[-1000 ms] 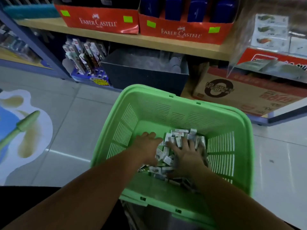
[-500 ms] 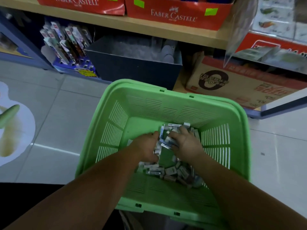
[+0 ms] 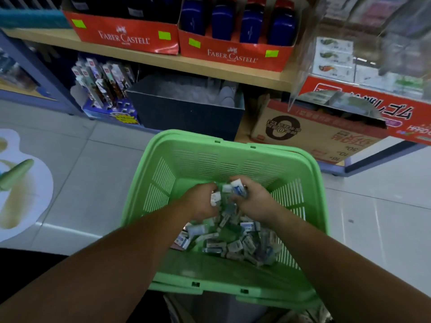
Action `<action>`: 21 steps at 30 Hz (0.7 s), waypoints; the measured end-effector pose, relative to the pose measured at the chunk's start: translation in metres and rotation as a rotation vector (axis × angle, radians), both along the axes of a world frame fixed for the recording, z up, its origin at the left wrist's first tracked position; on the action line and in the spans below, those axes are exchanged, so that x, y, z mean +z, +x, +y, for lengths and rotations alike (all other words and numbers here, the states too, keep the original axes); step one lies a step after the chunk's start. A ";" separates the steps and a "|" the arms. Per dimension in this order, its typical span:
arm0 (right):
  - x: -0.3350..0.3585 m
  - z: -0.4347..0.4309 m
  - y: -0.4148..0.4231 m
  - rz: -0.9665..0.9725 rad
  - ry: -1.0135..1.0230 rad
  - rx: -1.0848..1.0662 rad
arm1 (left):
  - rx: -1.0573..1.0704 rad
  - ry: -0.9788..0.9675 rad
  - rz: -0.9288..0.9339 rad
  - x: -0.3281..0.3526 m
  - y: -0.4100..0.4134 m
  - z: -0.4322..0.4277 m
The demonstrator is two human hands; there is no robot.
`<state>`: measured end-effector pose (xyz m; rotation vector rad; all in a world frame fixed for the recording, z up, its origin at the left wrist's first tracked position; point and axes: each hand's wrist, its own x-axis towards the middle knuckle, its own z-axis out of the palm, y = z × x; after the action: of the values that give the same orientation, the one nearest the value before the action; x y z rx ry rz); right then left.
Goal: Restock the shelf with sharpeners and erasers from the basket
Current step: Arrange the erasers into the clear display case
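The small white-and-blue wrapped erasers (image 3: 233, 241) lie in a loose heap on the floor of the light green slotted plastic basket (image 3: 233, 142), toward its near right corner. Whether sharpeners are mixed in, I cannot tell from here. Above the heap, nearer the basket's middle, the left hand (image 3: 200, 202) and the right hand (image 3: 255, 201) are cupped against each other with a clutch of the packets trapped between them. The fingers of both curl in around the load, and one white-and-blue piece stands up out of the right hand's grasp. Two hands pressed together like that look meant to carry many small pieces in one go rather than picking them singly. The basket sits low in front of the wooden shelf (image 3: 163, 60), which carries red cardboard display trays (image 3: 126, 38), so the lift to it should be short. A second ago both hands lay spread flat, dug into the heap. Now they have closed and risen, and the packets beneath them are uncovered.
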<state>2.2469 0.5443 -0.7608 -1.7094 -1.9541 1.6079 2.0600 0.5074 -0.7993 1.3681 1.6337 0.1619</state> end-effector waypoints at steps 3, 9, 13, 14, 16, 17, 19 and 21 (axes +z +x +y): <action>0.034 0.000 0.008 0.132 -0.137 -0.150 | 0.075 -0.026 -0.079 0.040 -0.005 0.010; 0.107 0.002 0.030 0.227 -0.139 -0.167 | 0.150 0.044 -0.216 0.127 -0.012 0.015; 0.166 0.000 0.030 0.331 -0.193 -0.145 | 0.199 0.087 -0.350 0.190 -0.014 0.012; 0.183 -0.002 0.030 0.341 -0.207 -0.125 | 0.224 0.102 -0.381 0.204 -0.015 0.013; 0.214 -0.005 0.033 0.354 -0.205 -0.075 | 0.271 0.113 -0.438 0.229 -0.018 0.014; 0.229 -0.006 0.034 0.375 -0.201 -0.060 | 0.276 0.116 -0.471 0.243 -0.018 0.014; 0.256 -0.010 0.035 0.436 -0.199 -0.067 | 0.271 0.125 -0.530 0.270 -0.017 0.011; 0.278 -0.011 0.036 0.492 -0.198 -0.104 | 0.286 0.141 -0.600 0.290 -0.017 0.010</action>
<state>2.2831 0.5329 -0.4826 -1.2727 -1.4929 1.9975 2.0435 0.5177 -0.5096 1.0394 1.3059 0.7915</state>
